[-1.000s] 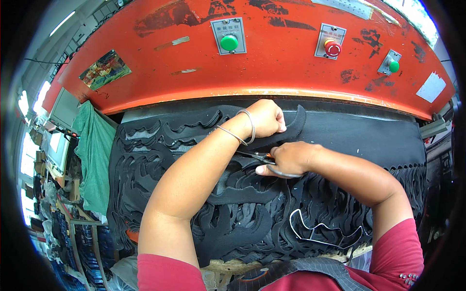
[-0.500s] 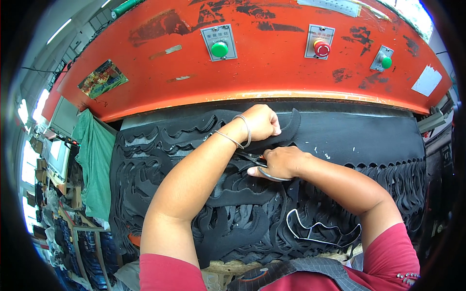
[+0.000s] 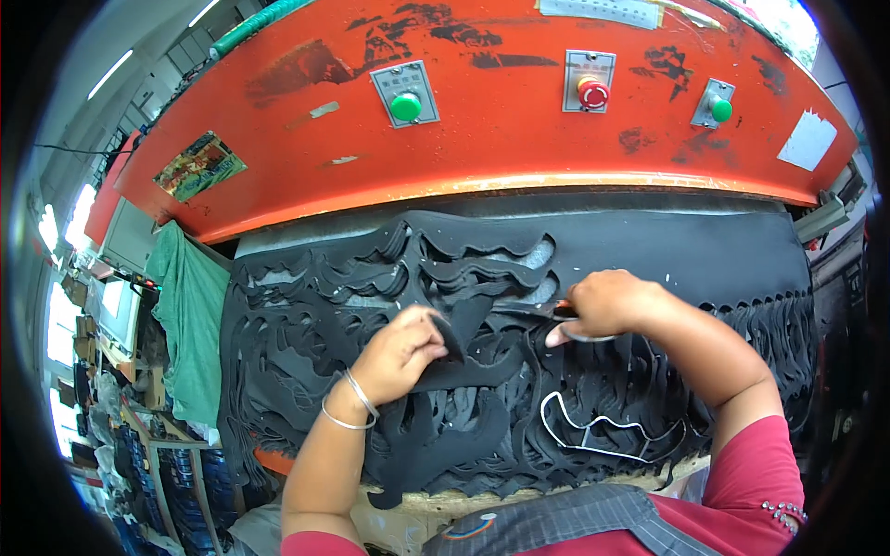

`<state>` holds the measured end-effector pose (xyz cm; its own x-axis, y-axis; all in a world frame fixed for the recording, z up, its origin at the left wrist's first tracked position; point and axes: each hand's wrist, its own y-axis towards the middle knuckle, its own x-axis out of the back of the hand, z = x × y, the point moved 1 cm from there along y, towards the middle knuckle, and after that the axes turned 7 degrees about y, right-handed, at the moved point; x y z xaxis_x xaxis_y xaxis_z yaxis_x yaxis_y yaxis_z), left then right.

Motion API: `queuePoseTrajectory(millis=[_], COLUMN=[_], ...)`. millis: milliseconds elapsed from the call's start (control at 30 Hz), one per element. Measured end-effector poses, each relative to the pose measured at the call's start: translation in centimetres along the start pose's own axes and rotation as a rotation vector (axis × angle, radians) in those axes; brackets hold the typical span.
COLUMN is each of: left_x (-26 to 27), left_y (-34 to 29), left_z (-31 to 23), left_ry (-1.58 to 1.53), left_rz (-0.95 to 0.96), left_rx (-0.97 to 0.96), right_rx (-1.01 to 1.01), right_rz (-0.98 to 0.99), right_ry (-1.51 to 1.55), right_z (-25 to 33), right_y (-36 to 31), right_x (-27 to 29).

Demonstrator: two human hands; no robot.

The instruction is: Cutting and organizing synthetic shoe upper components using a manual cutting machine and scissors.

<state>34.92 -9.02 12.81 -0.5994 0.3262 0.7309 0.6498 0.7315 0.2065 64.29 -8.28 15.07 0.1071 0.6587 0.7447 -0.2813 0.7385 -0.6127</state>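
A black sheet [image 3: 667,255] full of cut-out shapes covers the bed under an orange press. My left hand [image 3: 400,350], with thin bangles on the wrist, pinches a small black cut piece [image 3: 454,335] and lifts it off the layered scraps. My right hand [image 3: 607,301] is to its right, closed around a pair of scissors [image 3: 547,311] whose blades point left over the sheet. The two hands are a short way apart, with the scissor tips between them.
The orange press head [image 3: 501,139] carries two green buttons [image 3: 405,107] and a red one [image 3: 593,94]. A thin metal cutting outline [image 3: 593,428] lies on the scraps near the front edge. A green cloth [image 3: 190,315] hangs at the left.
My left hand has drawn back from the far side of the sheet toward me and to the left, now with a black piece in it. My right hand and the scissors barely moved.
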Motion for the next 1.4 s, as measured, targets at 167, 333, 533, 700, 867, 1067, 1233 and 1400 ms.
queuePoseTrajectory(millis=[167, 333, 533, 700, 867, 1067, 1233, 1400], left_x=[-4.5, -5.5, -6.6, -7.5, -8.2, -9.3, -9.1, -8.1], left_y=[-2.7, -3.6, -4.3, -4.3, -4.3, -4.4, -4.9, -6.1], left_z=[-0.3, -1.3, -3.4, -5.1, -5.9, -6.7, -7.6, -11.1], left_ry=[-0.113, -0.019, 0.288, 0.414, 0.494, 0.485, 0.391, 0.105], left_rz=[-0.186, -0.191, -0.126, -0.112, -0.134, -0.088, -0.198, -0.386], left_rx=[0.152, 0.106, -0.090, -0.119, -0.155, -0.079, -0.036, 0.019], right_rx=[0.067, 0.012, 0.039, 0.105, 0.117, 0.142, 0.188, 0.211], right_rz=[0.078, 0.102, 0.013, 0.107, 0.106, 0.075, -0.007, -0.051], right_ry=[0.093, -0.198, -0.072, -0.127, -0.216, -0.206, -0.137, -0.183], right_z=[-1.7, -0.3, 0.5, 2.1, 3.0, 3.4, 2.3, 1.0], right_y=[-1.5, -6.2, -6.4, -3.2, -2.2, -1.8, -1.1, 0.3], right_x=[-0.3, 0.7, 0.8, -0.5, -0.7, -1.4, -2.3, -3.4])
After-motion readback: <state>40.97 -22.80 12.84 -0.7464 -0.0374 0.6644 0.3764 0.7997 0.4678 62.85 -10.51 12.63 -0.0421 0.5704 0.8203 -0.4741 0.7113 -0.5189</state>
